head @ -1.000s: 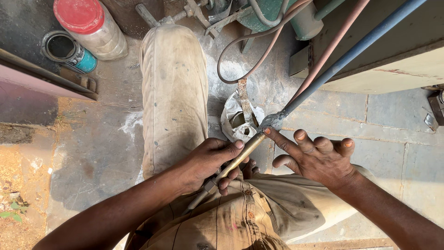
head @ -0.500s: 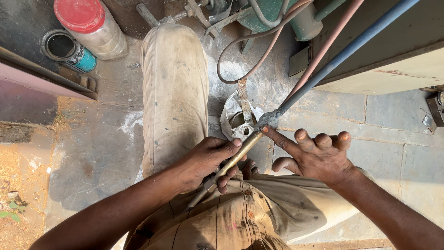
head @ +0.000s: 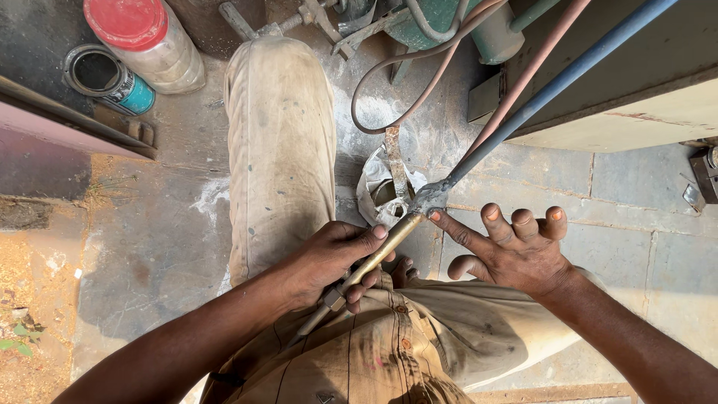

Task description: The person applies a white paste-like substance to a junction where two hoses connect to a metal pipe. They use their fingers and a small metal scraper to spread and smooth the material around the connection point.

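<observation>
My left hand (head: 329,263) grips the brass handle of a gas torch (head: 374,260) that slants from my lap up to the right. At the torch's top end a grey fitting (head: 428,199) joins a blue hose (head: 553,84) and a reddish hose (head: 516,82). My right hand (head: 514,245) is spread open, its index fingertip touching that fitting. Both hands sit above my bent legs in dirty beige trousers (head: 281,142). The torch's lower tip is hidden against my trousers.
A crumpled white bag with a rusty metal strip (head: 395,169) lies on the stone floor behind the torch. At top left stand a red-lidded plastic jar (head: 146,39) and an open tin (head: 106,78). A green machine (head: 441,22) and a metal box (head: 643,82) fill the top right.
My right hand has shifted slightly, its index finger staying on the hose fitting. The left hand keeps its grip on the torch.
</observation>
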